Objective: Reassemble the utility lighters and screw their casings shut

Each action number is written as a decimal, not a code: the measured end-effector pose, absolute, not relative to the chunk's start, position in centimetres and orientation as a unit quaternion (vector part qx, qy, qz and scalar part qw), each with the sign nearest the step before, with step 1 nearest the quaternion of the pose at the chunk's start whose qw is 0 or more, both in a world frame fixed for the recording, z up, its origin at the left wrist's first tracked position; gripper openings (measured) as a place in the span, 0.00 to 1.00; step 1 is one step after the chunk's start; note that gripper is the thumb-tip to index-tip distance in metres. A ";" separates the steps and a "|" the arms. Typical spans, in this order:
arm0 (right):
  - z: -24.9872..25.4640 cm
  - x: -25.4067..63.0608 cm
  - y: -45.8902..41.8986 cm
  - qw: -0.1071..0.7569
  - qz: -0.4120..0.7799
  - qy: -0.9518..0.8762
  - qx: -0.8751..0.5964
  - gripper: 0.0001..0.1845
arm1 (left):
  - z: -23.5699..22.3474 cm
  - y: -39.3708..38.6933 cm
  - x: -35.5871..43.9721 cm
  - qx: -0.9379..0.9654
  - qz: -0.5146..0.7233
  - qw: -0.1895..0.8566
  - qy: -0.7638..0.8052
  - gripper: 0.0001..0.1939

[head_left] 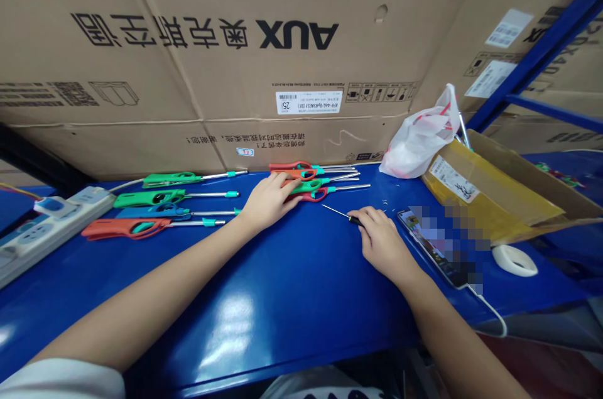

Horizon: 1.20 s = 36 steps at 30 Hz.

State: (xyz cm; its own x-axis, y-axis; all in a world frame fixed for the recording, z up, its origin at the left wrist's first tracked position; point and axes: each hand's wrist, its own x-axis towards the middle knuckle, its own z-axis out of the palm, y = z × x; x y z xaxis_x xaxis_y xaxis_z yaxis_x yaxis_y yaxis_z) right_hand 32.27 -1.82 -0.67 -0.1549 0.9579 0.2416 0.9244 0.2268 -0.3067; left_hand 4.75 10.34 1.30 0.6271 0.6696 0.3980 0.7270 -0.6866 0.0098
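Observation:
My left hand (271, 199) rests on the handle end of a small pile of long-nosed gas lighters, fingers apart and stretched over them. In that pile I see an orange lighter (301, 173), a green lighter (313, 185) and a red lighter (316, 195), all with metal tubes pointing right; my hand hides part of their handles. My right hand (384, 240) is closed around the dark handle of a thin screwdriver (336, 212), its shaft pointing left towards the pile. Left of my left hand lie more lighters, including a green lighter (151, 198), a blue lighter (162, 212) and an orange-red lighter (127, 227).
A white power strip (51, 229) lies at the left. To the right are a phone (428, 242) with a white cable, a roll of white tape (514, 260), a yellow-taped open carton (494, 185) and a white plastic bag (419, 138). Large cardboard (198, 78) stands behind the blue table (292, 305).

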 end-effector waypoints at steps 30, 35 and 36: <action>-0.4 32.3 -1.9 0.183 0.053 -0.757 -0.625 0.24 | 1.5 12.7 5.5 -0.870 -0.202 0.045 -0.448 0.16; -0.4 32.3 -1.9 0.185 0.052 -0.758 -0.623 0.24 | 2.3 11.4 5.9 -0.863 -0.188 0.046 -0.467 0.18; -0.4 32.3 -1.9 0.186 0.051 -0.758 -0.623 0.24 | 2.7 11.1 5.8 -0.863 -0.180 0.044 -0.470 0.19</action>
